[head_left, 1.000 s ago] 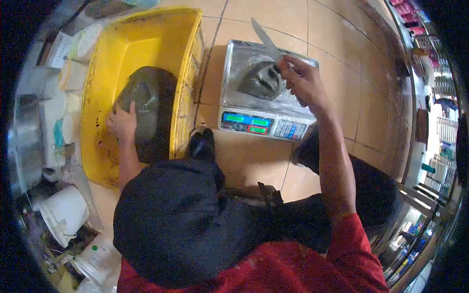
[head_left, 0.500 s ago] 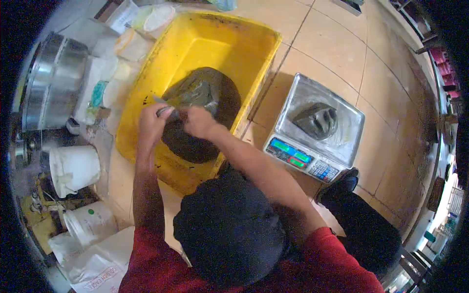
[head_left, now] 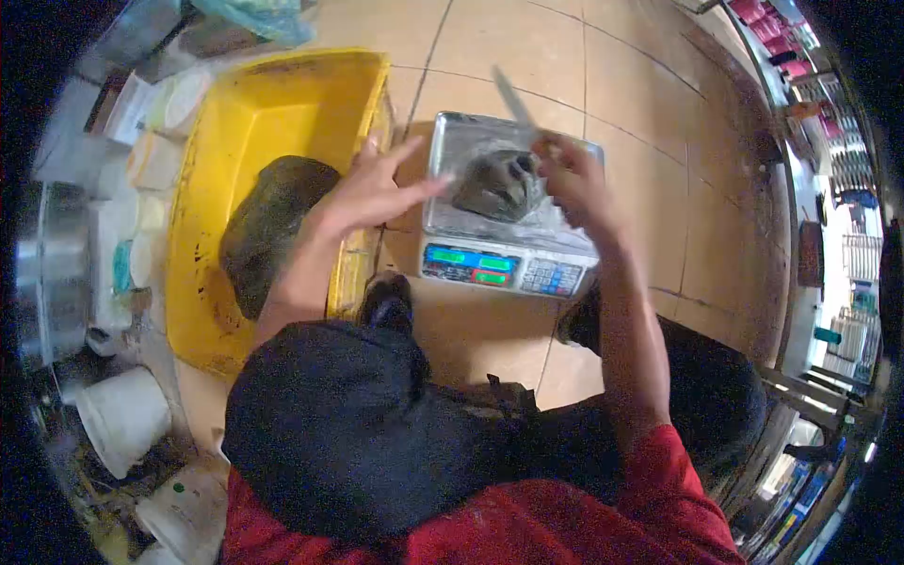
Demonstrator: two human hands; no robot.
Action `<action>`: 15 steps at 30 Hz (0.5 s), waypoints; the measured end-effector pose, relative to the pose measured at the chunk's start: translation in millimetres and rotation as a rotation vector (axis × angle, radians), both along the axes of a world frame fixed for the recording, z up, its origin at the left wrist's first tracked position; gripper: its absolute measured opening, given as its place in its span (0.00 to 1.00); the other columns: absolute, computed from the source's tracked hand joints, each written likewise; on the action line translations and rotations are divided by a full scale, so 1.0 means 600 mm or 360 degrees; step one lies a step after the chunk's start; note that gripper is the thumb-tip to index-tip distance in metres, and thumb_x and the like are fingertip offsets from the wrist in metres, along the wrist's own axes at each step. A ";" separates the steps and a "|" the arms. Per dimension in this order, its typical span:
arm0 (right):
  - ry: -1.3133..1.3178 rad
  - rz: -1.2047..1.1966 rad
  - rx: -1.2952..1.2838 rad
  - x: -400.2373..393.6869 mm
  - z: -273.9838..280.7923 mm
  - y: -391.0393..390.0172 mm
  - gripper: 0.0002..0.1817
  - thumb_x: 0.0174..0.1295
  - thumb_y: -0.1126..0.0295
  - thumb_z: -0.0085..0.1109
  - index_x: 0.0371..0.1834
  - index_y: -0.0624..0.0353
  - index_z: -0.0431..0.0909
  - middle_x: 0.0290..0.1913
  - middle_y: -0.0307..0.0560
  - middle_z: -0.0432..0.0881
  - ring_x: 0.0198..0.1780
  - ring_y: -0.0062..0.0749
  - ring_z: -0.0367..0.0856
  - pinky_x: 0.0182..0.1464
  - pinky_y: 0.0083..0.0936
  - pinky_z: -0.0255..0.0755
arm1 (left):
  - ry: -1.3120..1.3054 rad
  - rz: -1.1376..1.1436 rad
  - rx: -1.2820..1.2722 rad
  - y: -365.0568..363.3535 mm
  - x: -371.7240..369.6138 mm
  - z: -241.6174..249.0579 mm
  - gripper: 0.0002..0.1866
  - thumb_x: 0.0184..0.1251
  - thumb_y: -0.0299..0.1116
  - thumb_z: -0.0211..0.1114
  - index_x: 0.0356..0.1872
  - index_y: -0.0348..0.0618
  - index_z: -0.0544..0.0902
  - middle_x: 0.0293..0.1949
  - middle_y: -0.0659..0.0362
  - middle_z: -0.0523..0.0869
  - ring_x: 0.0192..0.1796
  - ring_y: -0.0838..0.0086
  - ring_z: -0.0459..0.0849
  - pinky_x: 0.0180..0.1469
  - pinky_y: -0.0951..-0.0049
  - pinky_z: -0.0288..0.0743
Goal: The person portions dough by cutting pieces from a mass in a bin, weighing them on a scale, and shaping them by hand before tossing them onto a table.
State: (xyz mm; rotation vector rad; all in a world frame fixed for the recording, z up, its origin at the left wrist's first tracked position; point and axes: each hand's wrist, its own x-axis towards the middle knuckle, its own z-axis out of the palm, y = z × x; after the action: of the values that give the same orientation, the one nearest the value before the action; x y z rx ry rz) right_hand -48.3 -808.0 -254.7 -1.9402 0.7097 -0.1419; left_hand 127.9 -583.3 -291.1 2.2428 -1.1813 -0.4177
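Note:
My left hand [head_left: 381, 188] is open, fingers spread, between the yellow tub and the scale. Its fingertips reach the left edge of the scale's metal pan [head_left: 447, 141]. In my right hand [head_left: 579, 184] a knife [head_left: 514, 100] is gripped by its handle, the blade pointing up and left over the pan's far edge. A dark greyish lump of dough [head_left: 494, 193] rests on the pan, just left of the right hand. The larger dark dough mass [head_left: 268, 221] lies in the yellow tub [head_left: 212, 122], partly behind my left forearm.
The scale's lit display and keypad [head_left: 476, 266] face me. White buckets [head_left: 124, 419] and tubs line the left side, beside a large metal pot [head_left: 56, 273]. A shoe [head_left: 388, 299] stands between tub and scale. Shelving runs along the right.
Both hands have moved right, from above the tub to the scale. My left hand has opened, and the small dark piece at its fingers is gone from it. The knife stays in my right hand.

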 end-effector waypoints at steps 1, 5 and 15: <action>-0.0045 -0.0112 0.0138 -0.025 0.017 -0.015 0.17 0.58 0.69 0.51 0.51 0.59 0.75 0.28 0.42 0.78 0.25 0.22 0.72 0.26 0.21 0.69 | 0.0010 0.0016 0.0030 -0.010 0.003 0.032 0.31 0.64 0.53 0.56 0.60 0.41 0.69 0.56 0.50 0.74 0.59 0.64 0.71 0.59 0.62 0.66; -0.0230 -0.0434 0.0243 -0.079 0.035 -0.057 0.18 0.62 0.63 0.52 0.53 0.61 0.73 0.30 0.42 0.76 0.23 0.20 0.70 0.22 0.17 0.66 | 0.1507 0.0442 -0.0682 -0.006 0.054 0.081 0.31 0.66 0.54 0.53 0.61 0.39 0.68 0.55 0.48 0.75 0.61 0.59 0.70 0.63 0.61 0.63; 0.0057 -0.0409 -0.0764 -0.117 -0.185 -0.077 0.13 0.62 0.66 0.50 0.48 0.58 0.73 0.34 0.57 0.80 0.34 0.44 0.81 0.37 0.35 0.72 | -0.0764 -0.0260 0.0097 -0.160 0.031 -0.019 0.30 0.60 0.54 0.57 0.60 0.46 0.71 0.61 0.42 0.66 0.65 0.49 0.62 0.63 0.43 0.54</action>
State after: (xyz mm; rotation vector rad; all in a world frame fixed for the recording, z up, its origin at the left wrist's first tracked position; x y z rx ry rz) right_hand -118.4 -854.2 -365.8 -2.2988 1.0180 -0.4736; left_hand 146.3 -679.2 -302.5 2.3824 -1.6168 0.0343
